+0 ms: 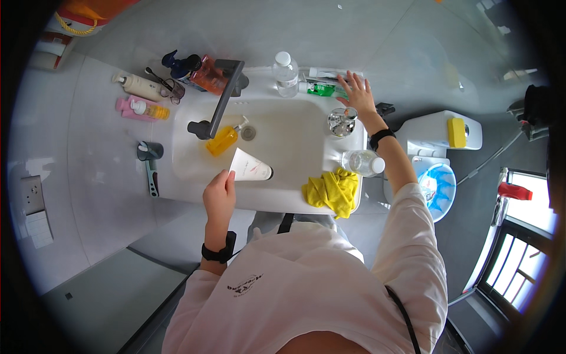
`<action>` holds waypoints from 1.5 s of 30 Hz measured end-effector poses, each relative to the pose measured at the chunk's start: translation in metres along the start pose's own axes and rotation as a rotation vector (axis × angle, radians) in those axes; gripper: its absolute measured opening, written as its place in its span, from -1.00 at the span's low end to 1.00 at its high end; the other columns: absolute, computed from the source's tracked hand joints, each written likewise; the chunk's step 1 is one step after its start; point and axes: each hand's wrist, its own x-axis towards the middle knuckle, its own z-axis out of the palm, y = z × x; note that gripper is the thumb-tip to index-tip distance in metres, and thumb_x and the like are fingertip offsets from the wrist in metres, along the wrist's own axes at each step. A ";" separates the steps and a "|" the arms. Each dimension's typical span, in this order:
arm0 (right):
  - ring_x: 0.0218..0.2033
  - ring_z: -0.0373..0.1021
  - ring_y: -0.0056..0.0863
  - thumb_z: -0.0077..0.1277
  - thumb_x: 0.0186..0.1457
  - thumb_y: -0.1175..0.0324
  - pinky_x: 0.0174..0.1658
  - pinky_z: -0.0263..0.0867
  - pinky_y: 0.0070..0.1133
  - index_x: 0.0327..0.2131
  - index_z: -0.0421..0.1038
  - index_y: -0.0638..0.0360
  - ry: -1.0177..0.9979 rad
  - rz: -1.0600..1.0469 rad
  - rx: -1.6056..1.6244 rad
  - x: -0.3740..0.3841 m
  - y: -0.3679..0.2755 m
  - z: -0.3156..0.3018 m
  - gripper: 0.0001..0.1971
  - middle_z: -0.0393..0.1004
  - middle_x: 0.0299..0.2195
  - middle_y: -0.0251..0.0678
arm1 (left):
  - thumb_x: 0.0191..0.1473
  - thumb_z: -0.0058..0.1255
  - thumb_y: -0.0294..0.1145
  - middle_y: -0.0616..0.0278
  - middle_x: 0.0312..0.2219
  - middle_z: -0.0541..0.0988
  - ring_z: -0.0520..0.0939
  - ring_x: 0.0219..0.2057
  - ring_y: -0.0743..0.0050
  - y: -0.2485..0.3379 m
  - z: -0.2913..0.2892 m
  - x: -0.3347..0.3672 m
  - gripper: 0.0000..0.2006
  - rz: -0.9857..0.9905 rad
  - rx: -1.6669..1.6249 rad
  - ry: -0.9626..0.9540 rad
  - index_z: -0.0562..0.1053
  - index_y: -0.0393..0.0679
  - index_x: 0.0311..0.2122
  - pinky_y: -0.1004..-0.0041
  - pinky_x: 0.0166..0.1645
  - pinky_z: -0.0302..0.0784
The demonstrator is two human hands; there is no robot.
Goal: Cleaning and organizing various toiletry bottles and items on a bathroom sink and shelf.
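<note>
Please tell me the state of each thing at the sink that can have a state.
White tube: held by left hand, cap on.
Right hand: open, on toothpaste tubes.
Clear bottle: upright, capped.
Second bottle: lying, capped.
Yellow cloth: crumpled.
Orange pump bottle: lying in basin.

Around the sink (194, 168): two clear bottles (285, 73) (364, 162), three pump bottles (139, 86) (144, 108) (225, 138), one yellow cloth (333, 190).
</note>
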 end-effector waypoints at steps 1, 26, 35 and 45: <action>0.17 -0.08 -0.33 -0.07 -0.04 0.00 0.17 -0.13 -0.29 0.16 -0.14 -0.23 0.017 0.007 -0.004 -0.002 -0.001 0.001 -0.29 -0.05 0.15 -0.30 | 0.04 -0.12 -0.33 0.01 -0.65 0.40 0.40 -0.62 0.02 0.003 0.001 0.002 -0.76 0.011 -0.016 -0.010 0.28 -0.23 -0.59 0.36 -0.55 0.30; -0.43 0.40 -0.25 0.06 -0.16 0.43 -0.36 0.30 -0.46 -0.32 0.28 0.19 -0.195 -0.172 0.463 -0.051 -0.041 -0.190 -0.73 0.44 -0.47 -0.20 | 0.04 -0.14 -0.30 0.09 -0.66 0.42 0.44 -0.62 0.04 -0.057 -0.029 -0.037 -0.78 -0.095 -0.075 0.103 0.29 -0.19 -0.57 0.26 -0.56 0.30; -0.51 0.40 -0.35 0.06 -0.22 0.49 -0.41 0.31 -0.50 -0.42 0.32 0.16 -0.173 -0.198 0.224 -0.050 -0.087 -0.214 -0.80 0.44 -0.56 -0.28 | 0.06 -0.15 -0.32 0.02 -0.71 0.32 0.35 -0.66 -0.01 -0.123 -0.073 -0.058 -0.75 -0.157 -0.200 0.418 0.25 -0.22 -0.57 0.28 -0.59 0.19; -0.61 0.38 -0.49 0.12 -0.30 0.48 -0.49 0.31 -0.61 -0.44 0.35 0.15 -0.160 -0.254 0.325 -0.041 -0.228 -0.285 -0.77 0.43 -0.61 -0.35 | 0.05 -0.15 -0.36 0.06 -0.64 0.36 0.38 -0.59 0.00 -0.203 -0.137 -0.076 -0.80 -0.279 -0.132 0.430 0.27 -0.21 -0.55 0.29 -0.53 0.25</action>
